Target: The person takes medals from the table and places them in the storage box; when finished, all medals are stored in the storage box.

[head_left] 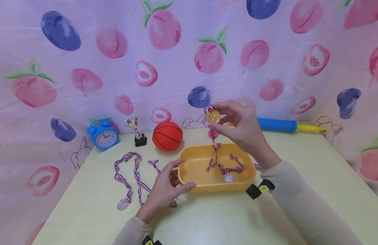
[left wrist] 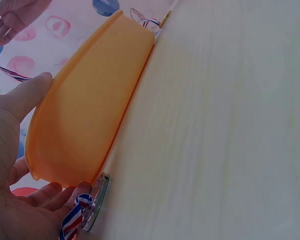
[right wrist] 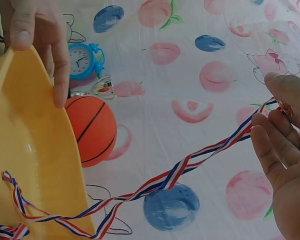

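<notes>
Well clear of tub rim (head_left: pixel 219 187), right hand (head_left: pixel 241 123) pinches gold medal (head_left: pixel 213 116).

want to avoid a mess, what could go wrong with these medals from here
The gold medal is pinched in the right hand's fingertips above the yellow tray, so it might slip. Its ribbon trails into the tray near the silver medal and could tangle with that medal's ribbon. Moving the left hand might knock the medal beside it.
</notes>
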`<state>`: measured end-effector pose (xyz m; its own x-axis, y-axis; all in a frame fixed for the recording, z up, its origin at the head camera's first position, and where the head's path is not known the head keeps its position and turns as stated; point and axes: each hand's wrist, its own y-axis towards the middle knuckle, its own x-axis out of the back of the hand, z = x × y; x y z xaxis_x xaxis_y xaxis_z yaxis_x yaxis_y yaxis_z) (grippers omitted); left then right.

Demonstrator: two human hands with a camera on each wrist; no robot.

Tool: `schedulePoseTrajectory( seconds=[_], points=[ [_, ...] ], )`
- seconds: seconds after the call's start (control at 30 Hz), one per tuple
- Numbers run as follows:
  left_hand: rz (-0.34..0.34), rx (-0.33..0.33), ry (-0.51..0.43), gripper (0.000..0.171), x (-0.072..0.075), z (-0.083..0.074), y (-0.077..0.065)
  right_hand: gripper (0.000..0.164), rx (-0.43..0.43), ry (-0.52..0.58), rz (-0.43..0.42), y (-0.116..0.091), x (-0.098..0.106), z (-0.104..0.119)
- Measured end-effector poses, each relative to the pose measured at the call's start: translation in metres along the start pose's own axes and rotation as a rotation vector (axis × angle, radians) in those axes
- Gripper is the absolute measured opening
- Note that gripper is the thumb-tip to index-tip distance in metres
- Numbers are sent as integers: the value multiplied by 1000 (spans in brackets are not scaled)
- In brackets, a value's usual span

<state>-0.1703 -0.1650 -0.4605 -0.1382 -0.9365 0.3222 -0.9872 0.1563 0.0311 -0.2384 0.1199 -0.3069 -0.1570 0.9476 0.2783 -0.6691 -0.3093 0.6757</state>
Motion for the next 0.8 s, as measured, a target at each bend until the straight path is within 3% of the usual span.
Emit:
schedulePoseTrajectory(
  seconds=[0.3,0.8],
  points=[
    [9,-2,-8,91,1,0,0,52,-134,-34,20,-22,-7,-12],
    [7,-17,-10,91,1,0,0,54,-260,-103,67,-55,-16,-38]
  ],
)
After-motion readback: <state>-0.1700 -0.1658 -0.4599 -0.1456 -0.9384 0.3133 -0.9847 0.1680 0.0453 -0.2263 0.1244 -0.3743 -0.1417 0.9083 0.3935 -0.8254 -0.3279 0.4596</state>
